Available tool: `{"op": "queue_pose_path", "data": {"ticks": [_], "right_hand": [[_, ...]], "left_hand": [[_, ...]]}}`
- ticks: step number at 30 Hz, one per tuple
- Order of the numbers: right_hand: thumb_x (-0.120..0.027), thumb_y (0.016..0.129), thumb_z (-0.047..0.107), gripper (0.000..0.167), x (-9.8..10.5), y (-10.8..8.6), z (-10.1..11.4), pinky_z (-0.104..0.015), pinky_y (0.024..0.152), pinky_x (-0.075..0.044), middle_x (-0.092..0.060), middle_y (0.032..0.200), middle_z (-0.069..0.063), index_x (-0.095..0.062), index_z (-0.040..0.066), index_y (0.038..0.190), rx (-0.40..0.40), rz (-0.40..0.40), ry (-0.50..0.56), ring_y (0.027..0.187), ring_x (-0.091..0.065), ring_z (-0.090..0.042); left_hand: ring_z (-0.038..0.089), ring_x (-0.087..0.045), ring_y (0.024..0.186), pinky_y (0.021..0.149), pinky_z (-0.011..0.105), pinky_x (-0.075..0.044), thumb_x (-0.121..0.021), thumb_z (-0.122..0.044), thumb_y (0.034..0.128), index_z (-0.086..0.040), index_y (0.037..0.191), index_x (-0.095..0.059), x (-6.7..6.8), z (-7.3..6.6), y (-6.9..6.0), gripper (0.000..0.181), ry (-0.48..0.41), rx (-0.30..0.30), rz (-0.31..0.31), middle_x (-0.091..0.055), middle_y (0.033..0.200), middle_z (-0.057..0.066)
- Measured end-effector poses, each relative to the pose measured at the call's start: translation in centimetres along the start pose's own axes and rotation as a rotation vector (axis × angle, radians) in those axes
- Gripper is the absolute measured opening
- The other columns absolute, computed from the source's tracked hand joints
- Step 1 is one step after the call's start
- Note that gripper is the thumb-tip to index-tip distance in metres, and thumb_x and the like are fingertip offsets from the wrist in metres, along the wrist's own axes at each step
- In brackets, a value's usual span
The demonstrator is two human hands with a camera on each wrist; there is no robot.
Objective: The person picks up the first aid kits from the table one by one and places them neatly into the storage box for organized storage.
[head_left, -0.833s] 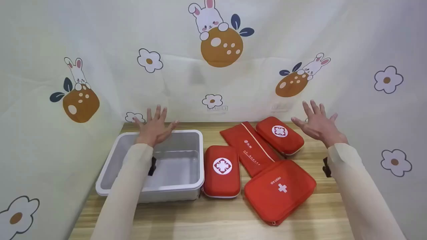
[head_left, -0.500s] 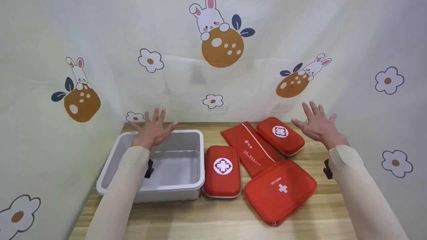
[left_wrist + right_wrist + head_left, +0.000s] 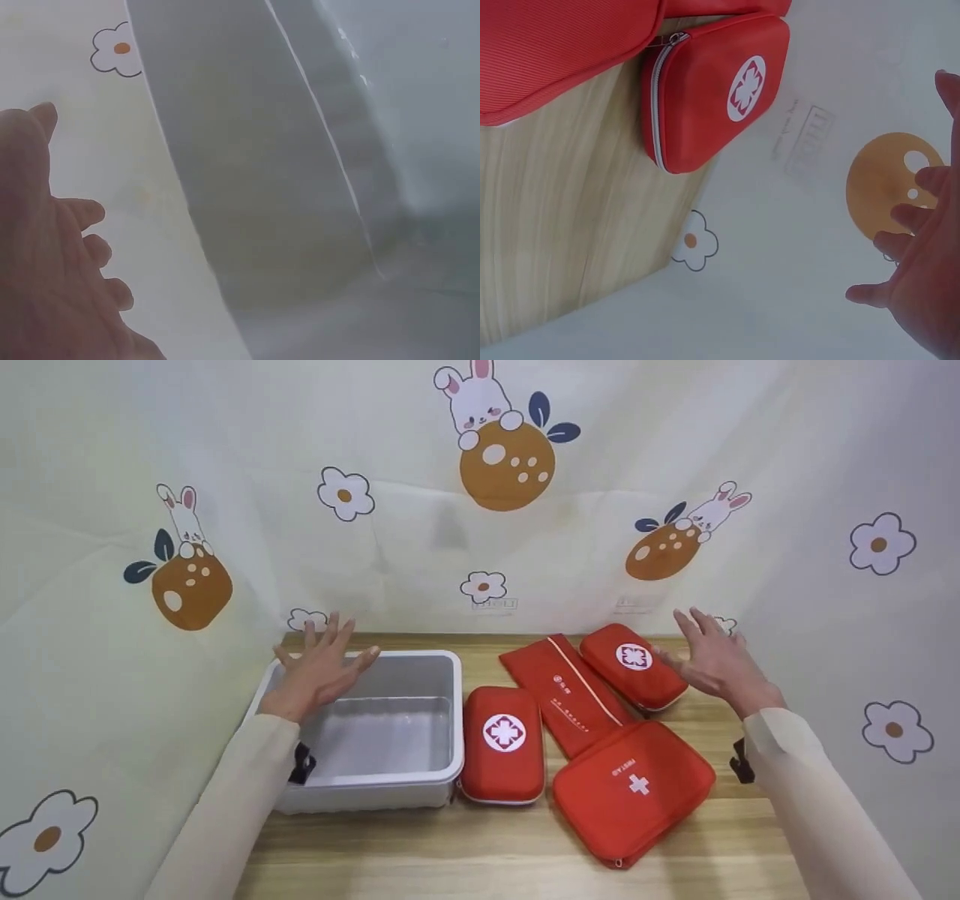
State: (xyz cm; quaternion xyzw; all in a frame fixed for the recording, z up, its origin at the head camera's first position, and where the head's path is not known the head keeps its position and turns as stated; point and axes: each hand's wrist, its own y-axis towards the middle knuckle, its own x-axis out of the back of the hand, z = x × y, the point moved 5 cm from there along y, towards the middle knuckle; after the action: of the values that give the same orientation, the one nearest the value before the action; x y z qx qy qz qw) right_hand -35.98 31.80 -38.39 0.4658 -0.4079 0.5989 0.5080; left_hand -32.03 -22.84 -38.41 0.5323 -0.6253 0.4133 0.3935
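As left hand (image 3: 319, 673) has shifted leftward above grey bin (image 3: 397, 778), right hand (image 3: 720, 664) lower near rear red case (image 3: 628, 666), all fingers (image 3: 84, 213) wide

left arm (image 3: 229, 802): sleeved, extended forward, angled inward
left hand (image 3: 316, 675): raised, fingers (image 3: 343, 636) straight and spread, thumb (image 3: 365, 659) inward
right arm (image 3: 821, 802): sleeved, extended forward, angled inward
right hand (image 3: 721, 666): raised, fingers extended, thumb inward
spacing: hands well apart

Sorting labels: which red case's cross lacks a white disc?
The foremost case, marked FIRST AID; the middle case and rear case both bear white discs.
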Motion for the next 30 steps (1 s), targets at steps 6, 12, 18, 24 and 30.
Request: {"op": "queue_pose_path", "data": {"ticks": [6, 12, 18, 24, 30], "right_hand": [[-0.049, 0.095, 0.064, 0.091, -1.9, -1.2, -0.2, -0.078, 0.114, -0.015, -0.022, 0.158, -0.033, -0.028, -0.001, 0.155, 0.005, -0.029, -0.001, 0.144, -0.023, -0.055], [-0.055, 0.092, 0.065, 0.094, -4.5, -2.4, -1.2, -0.075, 0.112, -0.020, -0.030, 0.152, -0.033, -0.033, -0.004, 0.151, -0.010, -0.018, 0.079, 0.137, -0.031, -0.053], [-0.059, 0.090, 0.065, 0.093, -6.9, -3.6, -2.7, -0.077, 0.111, -0.023, -0.038, 0.146, -0.033, -0.038, -0.007, 0.145, -0.056, -0.006, 0.129, 0.131, -0.039, -0.054], [-0.063, 0.090, 0.058, 0.088, -9.2, -4.6, -4.1, -0.072, 0.106, -0.038, -0.039, 0.145, -0.033, -0.038, -0.005, 0.147, -0.107, 0.027, 0.205, 0.127, -0.044, -0.052], [-0.063, 0.088, 0.064, 0.096, -11.3, -5.4, -4.7, -0.067, 0.104, -0.044, -0.035, 0.148, -0.032, -0.032, -0.002, 0.151, -0.162, 0.109, 0.316, 0.125, -0.045, -0.051]], "left_hand": [[0.053, 0.015, 0.150, 0.103, 0.086, 0.015, -0.022, -0.077, 0.0955, -0.010, 0.162, -0.008, 0.4, 0.8, -1.6, 0.095, -0.011, -0.013, -0.010, 0.007, 0.169, 0.018], [0.056, 0.011, 0.150, 0.102, 0.086, 0.016, -0.023, -0.074, 0.0972, -0.010, 0.162, -0.006, 0.3, 2.2, -3.5, 0.093, -0.066, -0.017, -0.019, 0.008, 0.168, 0.019], [0.059, 0.005, 0.148, 0.104, 0.085, 0.012, -0.026, -0.069, 0.0997, -0.006, 0.161, -0.006, -0.7, 4.2, -5.6, 0.091, -0.129, 0.025, -0.006, 0.005, 0.167, 0.025], [0.058, 0.006, 0.148, 0.107, 0.082, 0.013, -0.027, -0.069, 0.0995, -0.004, 0.161, -0.006, -1.2, 6.1, -7.2, 0.092, -0.195, 0.087, -0.025, 0.007, 0.166, 0.025], [0.056, 0.007, 0.149, 0.111, 0.079, 0.009, -0.024, -0.068, 0.1004, -0.003, 0.160, -0.005, -1.8, 8.3, -8.4, 0.090, -0.230, 0.147, -0.035, 0.009, 0.165, 0.026]]}}
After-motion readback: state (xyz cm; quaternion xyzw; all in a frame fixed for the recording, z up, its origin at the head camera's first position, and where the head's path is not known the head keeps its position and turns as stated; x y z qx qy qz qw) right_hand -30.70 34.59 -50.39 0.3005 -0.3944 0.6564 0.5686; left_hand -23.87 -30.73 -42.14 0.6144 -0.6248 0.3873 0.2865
